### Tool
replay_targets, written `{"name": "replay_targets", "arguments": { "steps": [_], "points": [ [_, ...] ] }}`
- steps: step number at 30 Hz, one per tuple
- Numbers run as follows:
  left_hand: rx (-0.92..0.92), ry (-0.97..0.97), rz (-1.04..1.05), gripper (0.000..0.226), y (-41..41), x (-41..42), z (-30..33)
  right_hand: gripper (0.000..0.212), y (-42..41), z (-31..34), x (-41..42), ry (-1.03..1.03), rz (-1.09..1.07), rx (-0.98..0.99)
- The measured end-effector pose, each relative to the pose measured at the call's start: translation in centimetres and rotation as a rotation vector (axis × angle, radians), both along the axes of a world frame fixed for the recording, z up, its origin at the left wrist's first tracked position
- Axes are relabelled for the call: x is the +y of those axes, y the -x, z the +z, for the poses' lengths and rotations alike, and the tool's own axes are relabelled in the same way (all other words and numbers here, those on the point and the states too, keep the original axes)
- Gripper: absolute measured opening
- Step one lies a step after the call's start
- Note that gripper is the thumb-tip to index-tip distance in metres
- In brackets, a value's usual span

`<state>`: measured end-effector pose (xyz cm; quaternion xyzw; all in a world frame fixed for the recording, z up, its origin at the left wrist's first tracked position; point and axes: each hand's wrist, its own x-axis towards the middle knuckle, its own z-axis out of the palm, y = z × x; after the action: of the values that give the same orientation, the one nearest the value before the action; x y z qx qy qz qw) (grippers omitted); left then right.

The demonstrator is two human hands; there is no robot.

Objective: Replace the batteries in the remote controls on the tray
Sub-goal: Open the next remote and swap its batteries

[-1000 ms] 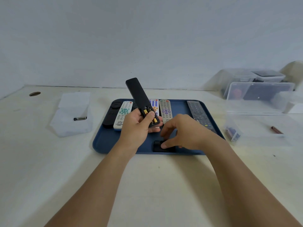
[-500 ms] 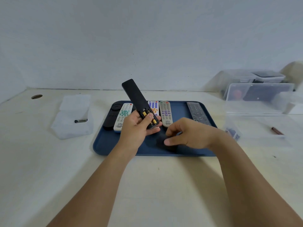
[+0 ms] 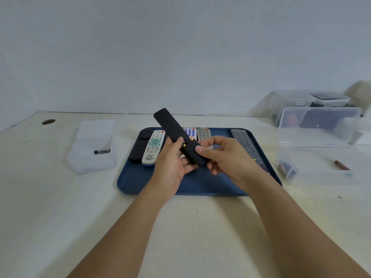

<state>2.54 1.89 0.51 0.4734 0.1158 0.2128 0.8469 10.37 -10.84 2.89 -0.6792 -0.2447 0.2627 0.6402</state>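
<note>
far to your left a small clear box (image 3: pixel 92 146) lies on the pale table (image 3: pixel 50 197), with one dark battery (image 3: pixel 102 151) inside it. next comes the blue tray (image 3: pixel 136 181), and at its left end a black remote with a round pad (image 3: pixel 140 145) lies beside a white remote with teal buttons (image 3: pixel 153 147). your left hand (image 3: pixel 170 163) is wrapped around the long black remote (image 3: pixel 176 135), held above the tray and tilted up and away to the left, back side up, thumb on top. a spot of yellow shows at the battery bay, just past the edge of the back cover (image 3: pixel 193 153). your right hand (image 3: pixel 224 155) pinches that cover at the remote's near end, thumb on top of it. behind your hands two more remotes peek out, one with blue buttons (image 3: pixel 190 133) and a grey one (image 3: pixel 203 134). to the right on the tray lies a dark grey remote (image 3: pixel 246 144). beyond the tray stands an open clear bin (image 3: pixel 321 149) with a few batteries (image 3: pixel 287 169) in its near corner.
</note>
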Motion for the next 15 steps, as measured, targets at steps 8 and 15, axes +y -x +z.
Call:
{"name": "replay_targets", "arguments": {
  "steps": [8, 15],
  "points": [
    [-0.048, -0.151, -0.033, 0.032, 0.19, -0.58, -0.58, 0.039, 0.24, 0.00, 0.11, 0.013, -0.054, 0.116],
    [-0.056, -0.192, -0.022, 0.030, 0.11, -0.64, -0.72, 0.035, 0.44, -0.25, 0.43, -0.035, -0.060, 0.161]
  ]
}}
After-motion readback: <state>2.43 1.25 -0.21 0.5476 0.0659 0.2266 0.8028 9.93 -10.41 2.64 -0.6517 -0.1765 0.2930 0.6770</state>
